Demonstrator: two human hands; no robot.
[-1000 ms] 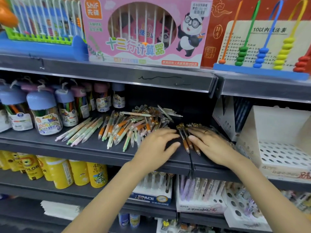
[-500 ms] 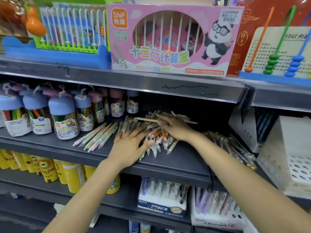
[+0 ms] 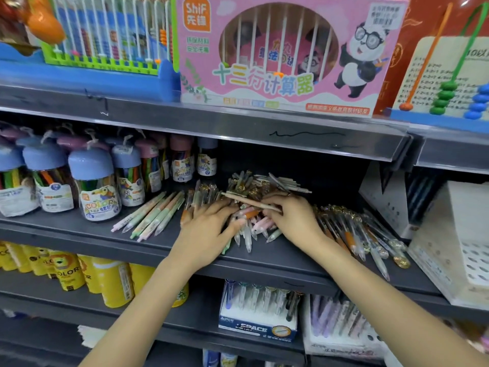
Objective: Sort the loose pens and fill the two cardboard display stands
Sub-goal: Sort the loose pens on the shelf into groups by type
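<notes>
A heap of loose pens (image 3: 250, 229) lies in the middle of the dark shelf (image 3: 148, 243). My left hand (image 3: 207, 229) lies flat on the heap's left side, fingers spread over the pens. My right hand (image 3: 293, 221) is on the heap's right side and its fingers pinch one pale pen (image 3: 248, 201) that lies across the top. A sorted row of green and peach pens (image 3: 152, 215) sits to the left. Clear pens with gold caps (image 3: 370, 234) lie to the right. A white cardboard display stand (image 3: 449, 250) with holes stands at the far right.
Jars of coloured pens (image 3: 95, 186) stand at the shelf's left. A pink abacus box (image 3: 285, 54) sits on the shelf above. Below are yellow canisters (image 3: 111, 284) and boxed pens (image 3: 259, 311). A second white stand (image 3: 386, 200) is behind on the right.
Both hands have moved left from the gold-capped pens to the middle heap. The right hand has drawn back from the rear of the heap and now pinches a pale pen.
</notes>
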